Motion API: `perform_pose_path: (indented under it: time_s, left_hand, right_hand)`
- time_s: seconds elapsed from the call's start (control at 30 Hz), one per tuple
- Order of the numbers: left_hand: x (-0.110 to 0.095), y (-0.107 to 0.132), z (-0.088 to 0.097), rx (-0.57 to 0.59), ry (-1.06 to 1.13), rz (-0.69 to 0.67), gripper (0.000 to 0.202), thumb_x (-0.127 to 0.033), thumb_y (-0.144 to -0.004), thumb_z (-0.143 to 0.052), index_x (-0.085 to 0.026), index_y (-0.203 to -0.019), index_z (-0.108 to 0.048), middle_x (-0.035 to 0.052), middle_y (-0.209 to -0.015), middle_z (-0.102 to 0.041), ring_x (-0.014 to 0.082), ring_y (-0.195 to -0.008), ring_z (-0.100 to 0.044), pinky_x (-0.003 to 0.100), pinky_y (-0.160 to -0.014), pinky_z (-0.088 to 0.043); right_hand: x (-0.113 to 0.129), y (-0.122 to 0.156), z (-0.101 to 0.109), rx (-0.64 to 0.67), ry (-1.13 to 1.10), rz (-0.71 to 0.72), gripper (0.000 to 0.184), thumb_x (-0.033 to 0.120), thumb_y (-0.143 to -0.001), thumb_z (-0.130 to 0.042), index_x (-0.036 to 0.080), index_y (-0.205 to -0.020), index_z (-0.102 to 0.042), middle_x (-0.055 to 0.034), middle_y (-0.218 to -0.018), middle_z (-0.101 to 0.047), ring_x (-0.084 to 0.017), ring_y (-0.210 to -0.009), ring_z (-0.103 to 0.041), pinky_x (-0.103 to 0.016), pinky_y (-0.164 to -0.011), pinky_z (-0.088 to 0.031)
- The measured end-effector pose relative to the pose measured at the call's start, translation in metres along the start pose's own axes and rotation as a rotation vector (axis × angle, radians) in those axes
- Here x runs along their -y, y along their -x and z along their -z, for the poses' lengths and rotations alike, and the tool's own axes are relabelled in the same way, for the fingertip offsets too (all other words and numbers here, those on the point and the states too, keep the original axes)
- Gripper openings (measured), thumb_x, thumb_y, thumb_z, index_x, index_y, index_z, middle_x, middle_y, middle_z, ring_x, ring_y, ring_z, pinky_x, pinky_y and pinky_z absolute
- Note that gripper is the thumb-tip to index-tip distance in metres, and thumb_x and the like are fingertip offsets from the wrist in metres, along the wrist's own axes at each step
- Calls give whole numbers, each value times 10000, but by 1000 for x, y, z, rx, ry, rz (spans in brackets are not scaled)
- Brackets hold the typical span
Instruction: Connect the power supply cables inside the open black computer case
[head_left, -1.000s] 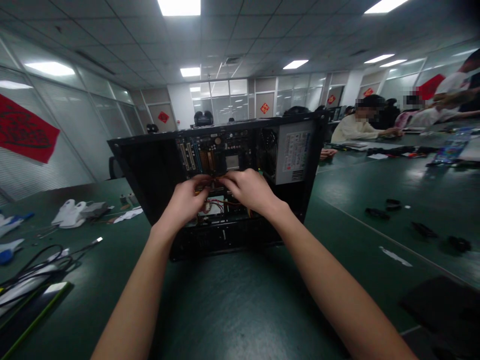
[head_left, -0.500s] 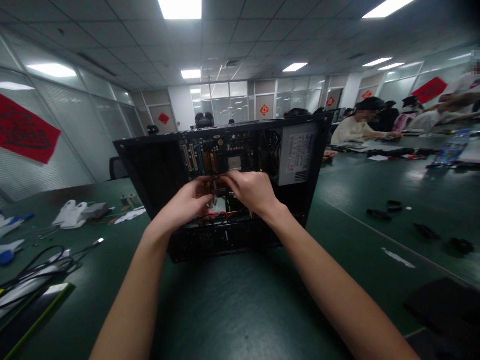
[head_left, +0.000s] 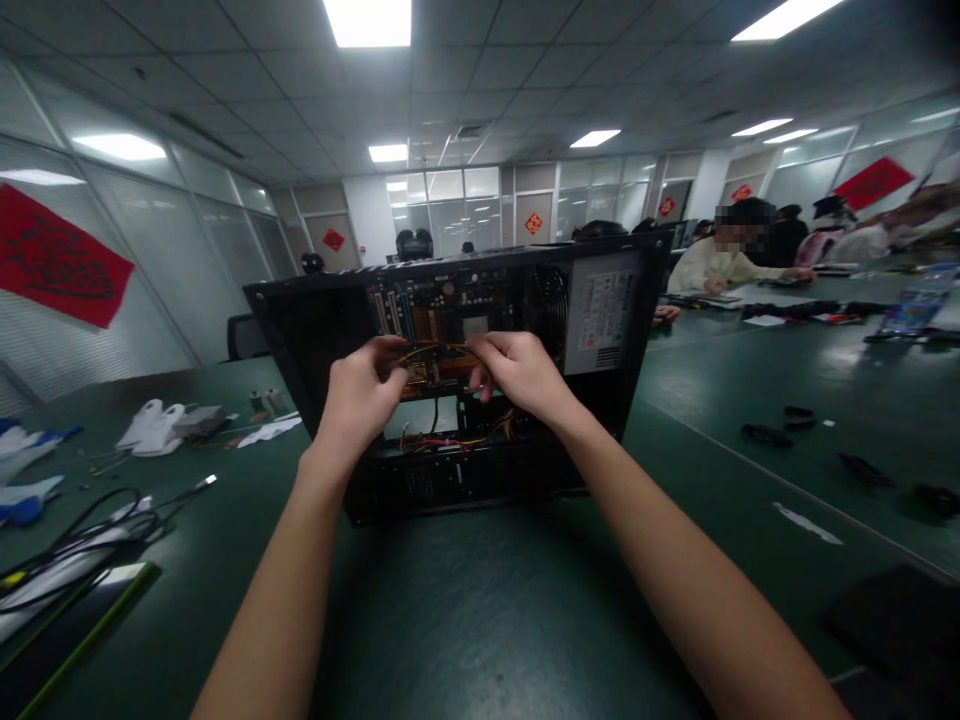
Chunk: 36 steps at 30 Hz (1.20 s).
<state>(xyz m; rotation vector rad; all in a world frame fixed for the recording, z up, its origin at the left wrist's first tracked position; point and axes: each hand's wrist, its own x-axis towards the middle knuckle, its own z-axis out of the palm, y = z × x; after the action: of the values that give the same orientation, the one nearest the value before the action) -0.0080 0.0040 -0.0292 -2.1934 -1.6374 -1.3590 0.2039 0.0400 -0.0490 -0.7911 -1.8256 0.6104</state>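
Observation:
A black computer case stands on the table with its open side facing me. Between my two hands a bundle of thin yellow and dark power cables arches across the motherboard. My left hand pinches the cables at their left end; the fingertips are partly hidden. At the other end, my right hand has thumb and fingers closed around the same cables. Below the hands, red and yellow wires run along the case's lower part. A silver power supply sits in the upper right corner, beside a fan.
On the green table, black cables and a green-edged dark panel lie at left. White plastic pieces are behind them. Small black parts lie at right. A co-worker sits at the far right.
My hands have moved apart from close together, my left hand leftward and my right hand slightly rightward. The cables now stretch between them in an arc. The view has shifted slightly.

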Motion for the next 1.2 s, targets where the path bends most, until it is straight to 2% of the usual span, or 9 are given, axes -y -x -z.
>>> perform_pose_path:
  time_s: [0.17,0.4,0.47,0.53,0.67,0.73,0.83,1.0,1.2]
  left_hand:
    - [-12,4,13,-62,17,-44,300,-336,-863,-594,-142,-1038,-741,68,-947,-759,193,-815,-695,294,-775,-543]
    - [-24,6,30,-46,248,-23,315,-432,-854,-634,-152,-949,-742,48,-830,-739,167,-743,-675,275,-713,-551]
    - [-25,8,35,65,264,-54,314,-453,-852,-637,-161,-901,-741,53,-850,-732,186,-792,-679,306,-765,-558]
    - [-24,9,38,258,269,-145,314,-472,-848,-645,-177,-887,-744,79,-1041,-723,237,-990,-669,360,-903,-538]
    - [-18,11,26,558,460,-209,467,-486,-862,-634,-223,-1248,-638,108,-1419,-548,301,-1293,-522,428,-1086,-431]
    - [-14,13,15,638,576,-144,658,-455,-849,-666,-227,-1432,-463,129,-1395,-557,282,-1256,-554,406,-1040,-470]
    - [-13,13,4,712,516,-86,777,-383,-814,-718,-213,-1487,-370,83,-1104,-670,223,-1009,-650,336,-854,-535]
    - [-12,8,6,364,156,-140,387,-351,-844,-646,-178,-1190,-657,-27,-660,-531,136,-597,-498,261,-559,-394]
    - [0,1,10,-94,30,-167,188,-269,-821,-634,-170,-946,-735,25,-781,-639,147,-669,-553,276,-629,-419]
  right_hand:
    - [-1,-1,3,-99,41,-44,396,470,-994,-423,169,-769,-550,-45,-682,-709,-92,-401,-578,-203,-437,-385]
    - [3,1,6,33,1,6,305,383,-991,-437,166,-851,-599,-6,-679,-684,-74,-371,-502,-211,-403,-359]
    - [4,1,7,63,-53,7,286,358,-982,-458,163,-826,-597,-3,-671,-672,-71,-384,-508,-204,-403,-359]
    - [6,0,7,68,-127,-10,272,347,-965,-493,161,-790,-588,19,-597,-617,-66,-381,-489,-195,-395,-347]
    - [10,-1,8,-8,-256,-29,283,404,-920,-575,159,-780,-589,58,-507,-517,-56,-353,-427,-187,-358,-299]
    - [9,-1,9,-45,-289,3,289,431,-903,-599,155,-817,-605,44,-546,-560,-64,-371,-474,-189,-370,-337]
    - [7,-1,11,-113,-239,72,260,407,-906,-595,151,-870,-628,25,-583,-602,-88,-421,-557,-200,-416,-410]
    - [3,-1,15,-249,-144,133,208,341,-920,-575,148,-896,-647,24,-597,-601,-79,-430,-542,-209,-438,-414]
    - [-5,-6,7,-345,-254,138,238,335,-920,-570,169,-1066,-656,-59,-913,-717,-123,-620,-656,-285,-625,-543]
